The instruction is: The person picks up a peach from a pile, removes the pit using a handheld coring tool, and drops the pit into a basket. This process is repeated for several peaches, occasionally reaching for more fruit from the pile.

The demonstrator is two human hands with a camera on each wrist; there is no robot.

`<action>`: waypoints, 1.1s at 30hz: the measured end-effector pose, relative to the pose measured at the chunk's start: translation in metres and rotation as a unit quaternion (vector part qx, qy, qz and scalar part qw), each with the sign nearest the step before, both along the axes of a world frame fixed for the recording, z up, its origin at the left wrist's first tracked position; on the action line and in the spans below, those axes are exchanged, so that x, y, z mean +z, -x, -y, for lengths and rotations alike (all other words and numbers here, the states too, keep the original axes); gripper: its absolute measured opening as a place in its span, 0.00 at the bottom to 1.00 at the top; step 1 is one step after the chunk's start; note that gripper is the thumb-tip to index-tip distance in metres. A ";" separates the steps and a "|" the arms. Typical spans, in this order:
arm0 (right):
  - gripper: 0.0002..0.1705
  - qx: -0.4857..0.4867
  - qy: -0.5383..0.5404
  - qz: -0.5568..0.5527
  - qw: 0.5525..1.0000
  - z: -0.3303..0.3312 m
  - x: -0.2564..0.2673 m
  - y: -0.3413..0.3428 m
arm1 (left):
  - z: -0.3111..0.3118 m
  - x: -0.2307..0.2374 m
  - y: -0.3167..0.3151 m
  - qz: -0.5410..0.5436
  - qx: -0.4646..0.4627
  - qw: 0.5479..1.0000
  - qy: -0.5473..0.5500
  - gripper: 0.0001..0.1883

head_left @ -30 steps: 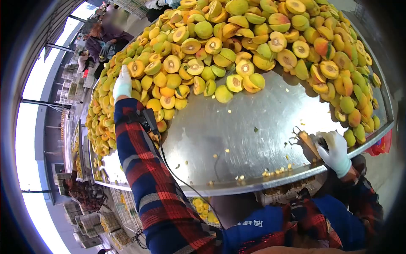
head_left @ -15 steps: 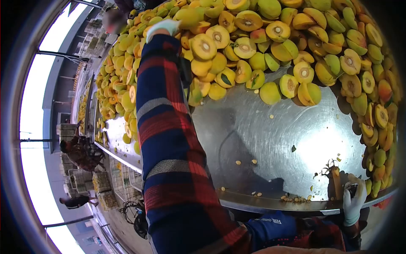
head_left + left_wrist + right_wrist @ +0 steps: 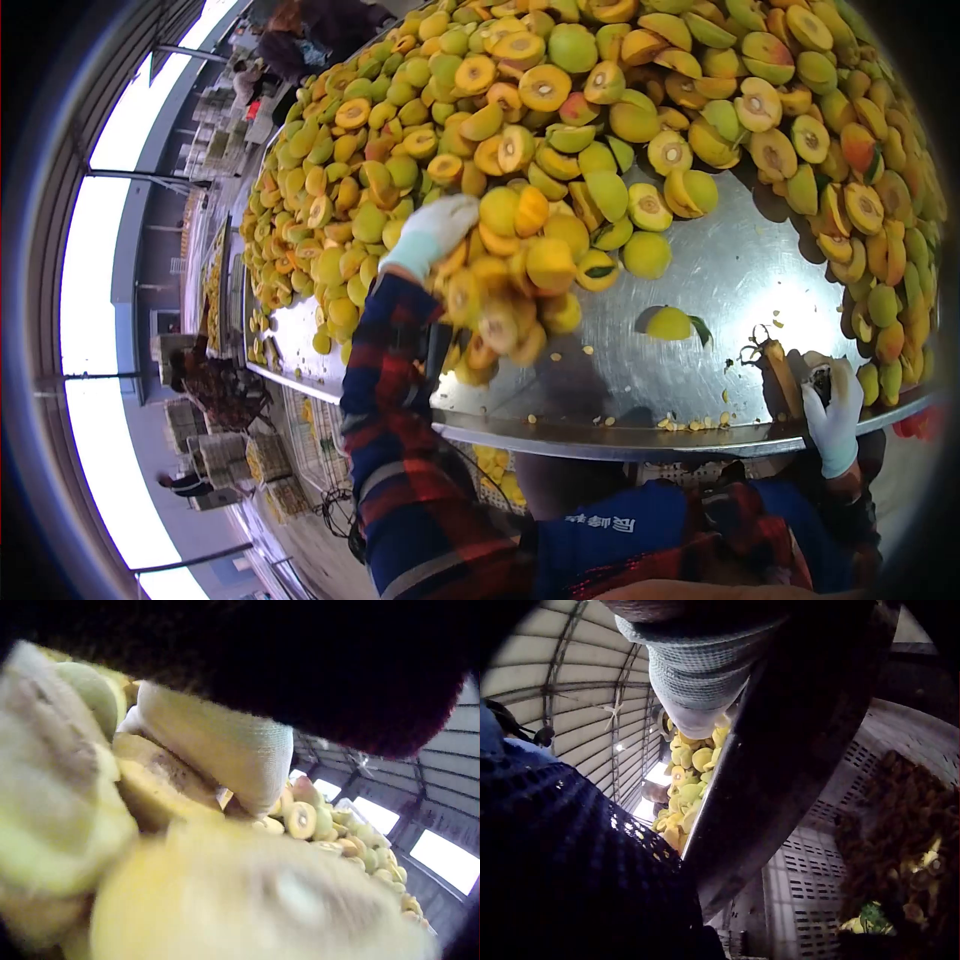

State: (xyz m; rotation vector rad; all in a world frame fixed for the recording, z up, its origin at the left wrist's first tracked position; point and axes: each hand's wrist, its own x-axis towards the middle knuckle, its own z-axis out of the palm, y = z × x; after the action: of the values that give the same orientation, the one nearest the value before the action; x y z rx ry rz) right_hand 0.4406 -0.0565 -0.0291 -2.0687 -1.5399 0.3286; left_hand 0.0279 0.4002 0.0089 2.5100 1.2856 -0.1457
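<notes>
Fruit halves [image 3: 620,110], yellow-green, some w/ pits showing, in a deep heap from far edge of metal bench [image 3: 720,270] round to L & R edges.

Head view: gloved L hand [image 3: 433,238] in among halves, L part of bench, up against a blurred clump of them close to near edge. Fingers partly hidden; can't tell if bent round any fruit or loose. Gloved R hand [image 3: 835,405] at near edge, nr R corner, grasping dark item [image 3: 820,382] btwn thumb & fingers; just beside, brown stick-like pc [image 3: 783,382]. Single half w/ leaf [image 3: 668,323] on bare metal, R of clump. Pale kernels [image 3: 696,425] along near edge.

L wrist view: L hand touching cut fruit; closest half v. blurred.

R wrist view: R hand by bench edge, fingers not readable; pale slotted crate [image 3: 802,877] below, w/ brown bits [image 3: 900,832] inside.
</notes>
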 end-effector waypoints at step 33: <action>0.19 -0.055 -0.051 -0.152 0.986 -0.012 0.034 0.001 | 0.041 -0.034 -0.187 0.035 -0.114 0.993 -0.016 0.31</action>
State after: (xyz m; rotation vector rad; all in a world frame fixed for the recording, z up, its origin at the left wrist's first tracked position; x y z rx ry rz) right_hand 0.4399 -0.0448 0.0046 -1.9132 -1.2312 0.4881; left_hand 0.2150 0.3588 -0.0255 2.6580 0.9785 -0.0880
